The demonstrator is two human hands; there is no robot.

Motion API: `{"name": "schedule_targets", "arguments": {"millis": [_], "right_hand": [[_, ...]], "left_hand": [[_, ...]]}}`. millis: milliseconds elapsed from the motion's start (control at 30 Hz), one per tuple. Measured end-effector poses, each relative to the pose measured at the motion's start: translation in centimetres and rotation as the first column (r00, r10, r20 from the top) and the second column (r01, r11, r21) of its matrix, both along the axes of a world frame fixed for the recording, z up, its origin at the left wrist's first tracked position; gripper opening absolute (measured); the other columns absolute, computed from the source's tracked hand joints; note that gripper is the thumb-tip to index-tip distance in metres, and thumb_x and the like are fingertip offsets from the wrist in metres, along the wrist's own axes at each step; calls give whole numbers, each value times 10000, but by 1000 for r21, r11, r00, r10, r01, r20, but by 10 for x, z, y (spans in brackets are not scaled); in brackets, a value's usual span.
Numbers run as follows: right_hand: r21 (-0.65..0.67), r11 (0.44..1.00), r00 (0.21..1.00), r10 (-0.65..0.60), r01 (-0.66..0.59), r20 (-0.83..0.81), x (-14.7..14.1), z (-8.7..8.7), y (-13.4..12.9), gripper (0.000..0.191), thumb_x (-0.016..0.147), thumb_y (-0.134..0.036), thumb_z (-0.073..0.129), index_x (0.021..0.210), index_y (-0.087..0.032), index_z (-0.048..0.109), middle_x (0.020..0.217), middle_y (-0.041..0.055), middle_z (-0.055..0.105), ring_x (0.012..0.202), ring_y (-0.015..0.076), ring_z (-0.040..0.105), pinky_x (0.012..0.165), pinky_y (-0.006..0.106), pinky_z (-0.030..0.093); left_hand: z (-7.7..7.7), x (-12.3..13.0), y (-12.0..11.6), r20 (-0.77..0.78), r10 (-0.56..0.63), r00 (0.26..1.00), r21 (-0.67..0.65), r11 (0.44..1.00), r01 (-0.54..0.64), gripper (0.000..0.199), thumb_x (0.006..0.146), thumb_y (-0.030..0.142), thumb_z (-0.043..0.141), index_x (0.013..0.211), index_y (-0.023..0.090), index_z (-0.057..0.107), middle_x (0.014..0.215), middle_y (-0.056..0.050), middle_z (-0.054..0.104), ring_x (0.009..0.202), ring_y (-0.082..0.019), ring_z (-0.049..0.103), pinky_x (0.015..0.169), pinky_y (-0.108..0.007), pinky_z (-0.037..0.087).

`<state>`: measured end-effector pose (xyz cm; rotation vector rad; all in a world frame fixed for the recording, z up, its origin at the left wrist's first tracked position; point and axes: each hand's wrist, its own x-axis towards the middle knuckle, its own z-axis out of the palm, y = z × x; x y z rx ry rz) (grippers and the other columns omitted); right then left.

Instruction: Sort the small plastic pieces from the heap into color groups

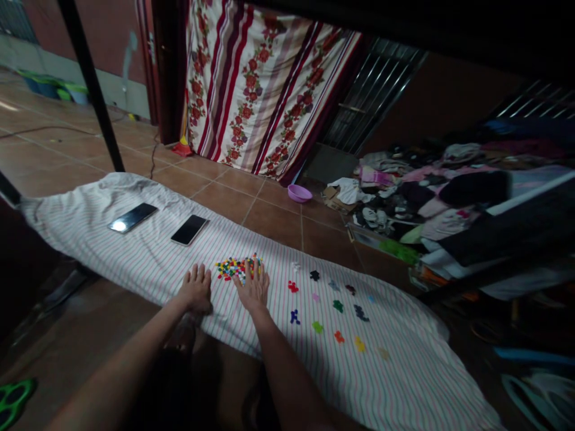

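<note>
My left hand (195, 289) and my right hand (253, 287) lie palm down with fingers spread on a striped white bedsheet (381, 383). Between them is a heap of small multicoloured plastic pieces (232, 268), which my right fingertips touch or nearly touch. My left hand sits just beside the heap. To the right, several small coloured shapes (338, 306) are set out apart in loose rows. Farther up the sheet lie a black smartphone (189, 230) and a larger smartphone (132, 217).
Brown floor tiles (251, 200) surround the sheet. A purple bowl (299, 193) sits on the floor. A heap of clothes (431, 197) fills the right side. A black metal pole (90, 78) rises at the left, and a floral curtain (265, 84) hangs behind.
</note>
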<state>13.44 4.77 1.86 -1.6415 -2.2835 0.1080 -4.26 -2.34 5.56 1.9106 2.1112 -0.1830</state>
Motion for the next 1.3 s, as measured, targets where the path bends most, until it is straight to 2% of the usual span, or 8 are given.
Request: {"name": "schedule_targets", "arguments": {"millis": [133, 200, 267, 433, 700, 867, 1133, 1300], "right_hand": [[70, 998, 999, 13, -10, -41, 2, -7, 2, 655, 922, -555, 450, 1466, -193, 407, 1552, 159, 305, 1450, 342, 221, 1113, 559, 263], [99, 995, 998, 12, -6, -62, 2, -10, 4, 643, 924, -547, 452, 1453, -184, 429, 1540, 163, 331, 1445, 341, 240, 1114, 545, 278], [121, 993, 997, 8, 2, -77, 3, -14, 5, 625, 932, -543, 438, 1441, -181, 448, 1529, 165, 351, 1435, 341, 265, 1111, 538, 295], [140, 990, 998, 11, -1, -69, 4, -22, 9, 581, 959, -493, 401, 1439, -170, 451, 1524, 175, 357, 1419, 350, 297, 1104, 542, 311], [306, 950, 958, 134, -52, -254, 19, -50, 27, 478, 1002, -337, 270, 1384, -131, 471, 1490, 199, 397, 1433, 340, 264, 1073, 644, 336], [361, 930, 953, 168, -69, -252, 24, -57, 48, 453, 1005, -250, 224, 1303, -110, 536, 1398, 203, 504, 1406, 291, 333, 1100, 612, 338], [231, 966, 902, 201, -117, -383, 10, -36, 68, 550, 1015, -380, 175, 1279, -138, 592, 1323, 154, 590, 1312, 236, 469, 1118, 509, 360], [59, 975, 789, 208, -214, -578, 10, -19, 62, 533, 1006, -414, 208, 1309, -179, 578, 1317, 100, 608, 1253, 182, 535, 1093, 392, 420]], "left_hand": [[-16, 9, 5, 38, 112, 993, 268, 956, -118, 649, 854, 353, 383, 1429, 52, 372, 1479, -243, 383, 1404, -350, 322, 1082, -528, 322], [-27, 23, 6, 35, 204, 978, 364, 909, -202, 652, 919, 404, 292, 1447, 23, 334, 1503, -242, 339, 1428, -348, 272, 1119, -553, 260], [-35, 37, 9, 18, 210, 977, 452, 871, -195, 680, 938, 473, 264, 1460, 42, 325, 1523, -227, 299, 1443, -338, 238, 1149, -559, 200], [-37, 57, 29, 37, 182, 983, 482, 858, -177, 708, 941, 533, 279, 1462, 57, 326, 1520, -220, 302, 1442, -323, 243, 1169, -530, 192], [-44, 59, 59, 87, -16, 996, 594, 804, -39, 609, 944, 478, 335, 1422, 111, 425, 1517, -205, 326, 1437, -326, 253, 1150, -522, 266], [-56, 60, 71, 130, -92, 987, 633, 774, -11, 577, 937, 437, 364, 1399, 103, 454, 1501, -220, 359, 1432, -353, 255, 1134, -550, 300], [-74, 58, 82, 216, -281, 935, 682, 729, 61, 511, 930, 284, 341, 1383, 72, 446, 1459, -225, 422, 1446, -344, 227, 1109, -609, 345], [-73, 55, 84, 339, -404, 850, 674, 734, 80, 625, 901, 233, 333, 1479, 19, 230, 1488, -229, 379, 1452, -316, 218, 1134, -555, 346]]}}
